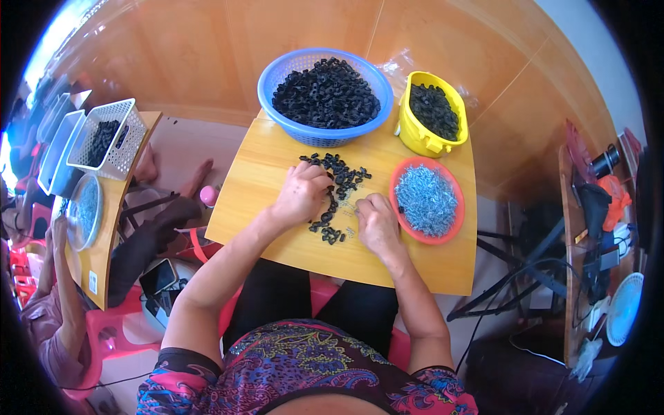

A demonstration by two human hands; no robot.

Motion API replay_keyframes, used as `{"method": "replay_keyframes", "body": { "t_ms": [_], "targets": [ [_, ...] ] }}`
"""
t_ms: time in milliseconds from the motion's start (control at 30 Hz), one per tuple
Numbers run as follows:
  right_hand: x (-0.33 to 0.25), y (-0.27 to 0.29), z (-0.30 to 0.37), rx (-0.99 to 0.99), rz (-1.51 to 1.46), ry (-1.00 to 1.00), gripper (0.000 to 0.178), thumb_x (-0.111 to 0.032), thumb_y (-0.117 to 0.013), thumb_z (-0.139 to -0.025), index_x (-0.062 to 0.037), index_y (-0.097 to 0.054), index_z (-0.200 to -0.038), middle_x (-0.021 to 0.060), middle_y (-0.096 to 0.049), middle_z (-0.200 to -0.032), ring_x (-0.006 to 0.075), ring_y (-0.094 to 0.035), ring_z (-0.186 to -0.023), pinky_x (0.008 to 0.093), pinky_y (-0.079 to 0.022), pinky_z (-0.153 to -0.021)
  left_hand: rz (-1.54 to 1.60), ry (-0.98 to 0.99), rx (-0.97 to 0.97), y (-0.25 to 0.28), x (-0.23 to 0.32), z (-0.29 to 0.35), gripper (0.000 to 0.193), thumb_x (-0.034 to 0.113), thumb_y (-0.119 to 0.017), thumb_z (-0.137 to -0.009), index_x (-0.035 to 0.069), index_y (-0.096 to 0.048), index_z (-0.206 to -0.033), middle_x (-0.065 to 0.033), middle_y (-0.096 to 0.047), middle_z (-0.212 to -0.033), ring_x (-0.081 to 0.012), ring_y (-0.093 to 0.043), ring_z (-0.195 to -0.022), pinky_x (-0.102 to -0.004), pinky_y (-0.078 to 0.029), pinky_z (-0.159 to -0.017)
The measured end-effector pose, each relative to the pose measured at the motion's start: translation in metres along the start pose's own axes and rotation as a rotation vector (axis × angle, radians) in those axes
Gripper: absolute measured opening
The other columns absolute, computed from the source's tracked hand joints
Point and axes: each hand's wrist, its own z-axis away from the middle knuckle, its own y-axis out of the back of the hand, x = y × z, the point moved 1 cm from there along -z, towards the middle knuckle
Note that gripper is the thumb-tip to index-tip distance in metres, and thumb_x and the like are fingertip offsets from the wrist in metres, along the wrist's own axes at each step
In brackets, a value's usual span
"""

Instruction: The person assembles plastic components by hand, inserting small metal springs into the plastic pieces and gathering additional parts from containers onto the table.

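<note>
Small black plastic parts [337,168] lie in a loose heap across the middle of the wooden table [256,166]. My left hand [302,195] is closed at the left side of this heap, fingers curled down among the parts; what it pinches is hidden beneath it. To the right, my right hand [377,223] is closed too, fingertips together beside a few small metal pieces [348,207]; anything in them is too small to name. An orange-red plate [458,225] of small silvery metal pieces [425,197] stands just right of that hand.
Behind the heap stand a blue basket [311,131] and a yellow bucket [423,143], both holding black parts. At left, another person [59,325] sits at a second table [128,207] with baskets. A wooden shelf [571,277] with a small fan [624,309] is at right.
</note>
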Motion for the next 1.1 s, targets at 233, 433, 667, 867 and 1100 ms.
{"method": "replay_keyframes", "body": {
  "t_ms": [233, 433, 667, 867, 1100],
  "targets": [
    [-0.004, -0.003, 0.005, 0.215, -0.031, 0.045, 0.010, -0.001, -0.063, -0.075, -0.0008, -0.059, -0.084, 0.0146, -0.058, -0.084, 0.0336, -0.057, -0.079, 0.0415, -0.047, -0.069, 1.161, 0.582, 0.202, 0.018, 0.001, 0.041, 0.018, 0.000, -0.054, -0.089, -0.002, -0.062, -0.105, -0.0055, -0.065, -0.085, -0.0134, -0.061, -0.076, -0.0247, -0.048, -0.071],
    [-0.001, -0.002, 0.004, 0.241, -0.224, -0.079, 0.011, 0.004, -0.058, -0.078, 0.0035, -0.058, -0.089, 0.0194, -0.060, -0.082, 0.0356, -0.059, -0.077, 0.0414, -0.048, -0.068, 1.711, 0.688, 0.263, 0.033, 0.002, 0.071, 0.023, 0.000, -0.052, -0.091, 0.000, -0.060, -0.112, -0.0081, -0.063, -0.085, -0.0158, -0.060, -0.073, -0.0252, -0.047, -0.065],
    [-0.048, 0.005, -0.002, 0.150, -0.528, -0.218, 0.012, 0.002, -0.058, -0.086, 0.0033, -0.062, -0.097, 0.0072, -0.064, -0.087, 0.0130, -0.059, -0.075, 0.0248, -0.048, -0.068, 1.990, 0.589, 0.154, 0.025, -0.009, 0.082, 0.014, 0.004, -0.051, -0.092, 0.000, -0.056, -0.105, -0.0119, -0.064, -0.084, -0.0174, -0.062, -0.071, -0.0277, -0.050, -0.066],
    [-0.122, 0.003, -0.013, 0.066, -0.740, -0.099, 0.007, 0.002, -0.061, -0.086, 0.0019, -0.060, -0.092, 0.0038, -0.057, -0.085, 0.0076, -0.052, -0.072, 0.0201, -0.044, -0.063, 2.182, 0.583, 0.202, 0.020, -0.003, 0.087, 0.011, 0.008, -0.051, -0.093, 0.004, -0.054, -0.102, -0.0123, -0.064, -0.091, -0.0180, -0.060, -0.073, -0.0301, -0.049, -0.068],
    [-0.131, -0.012, -0.022, 0.140, -0.756, -0.077, 0.009, 0.005, -0.061, -0.085, 0.0026, -0.060, -0.093, 0.0076, -0.060, -0.090, 0.0118, -0.056, -0.077, 0.0226, -0.046, -0.067, 2.270, 0.531, 0.202, 0.021, -0.002, 0.089, 0.010, 0.007, -0.051, -0.093, 0.003, -0.054, -0.102, -0.0086, -0.062, -0.087, -0.0178, -0.059, -0.073, -0.0307, -0.048, -0.070]
  ]
}}
